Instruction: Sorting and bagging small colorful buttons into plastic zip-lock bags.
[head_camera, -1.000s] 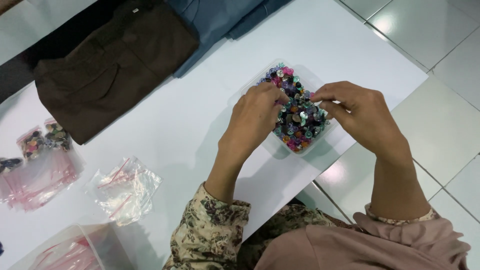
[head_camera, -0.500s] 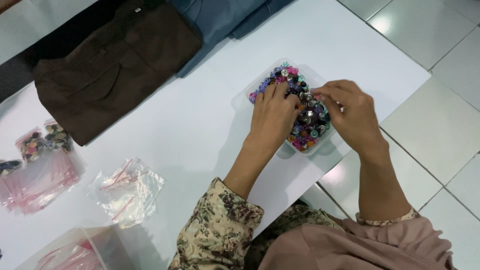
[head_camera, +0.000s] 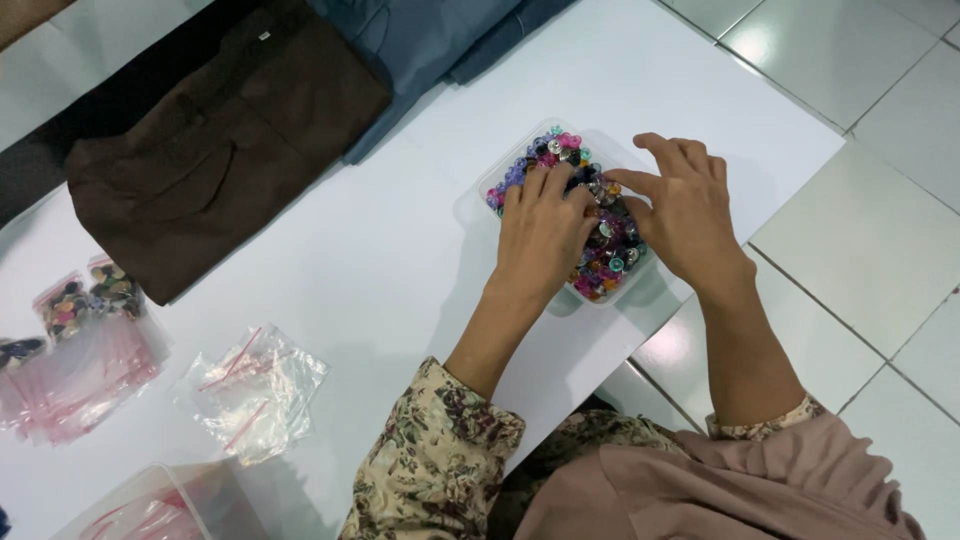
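**Beads near the desk edge: spill risk**

The tub (head_camera: 497, 178) of mixed coloured beads (head_camera: 600, 262) sits on the white desk (head_camera: 400, 260), close to its near right edge, with tiled floor (head_camera: 860, 270) just beyond. Your left hand (head_camera: 543, 232) lies palm-down on the beads, fingers spread and slightly curled into the heap; it holds nothing that you can make out. Your right hand (head_camera: 685, 205) hovers over the tub's right side, thumb and forefinger drawn close together as if pinching a bead, though whether one is caught there cannot be told.

The tub is light and heaped full. If you press or rake sideways with the left hand, it may well slide toward the edge or tip, and the beads would scatter over the tiles. A bead flicked out of the heap could roll off the same way, since nothing stands between tub and edge.

Farther left, the small bags (head_camera: 250, 390), the pink-striped ones (head_camera: 70, 385) and the filled bag (head_camera: 85, 300) lie well apart from your hands. The brown garment (head_camera: 210, 140) and the blue one (head_camera: 430, 40) rest at the far side, out of harm's way.
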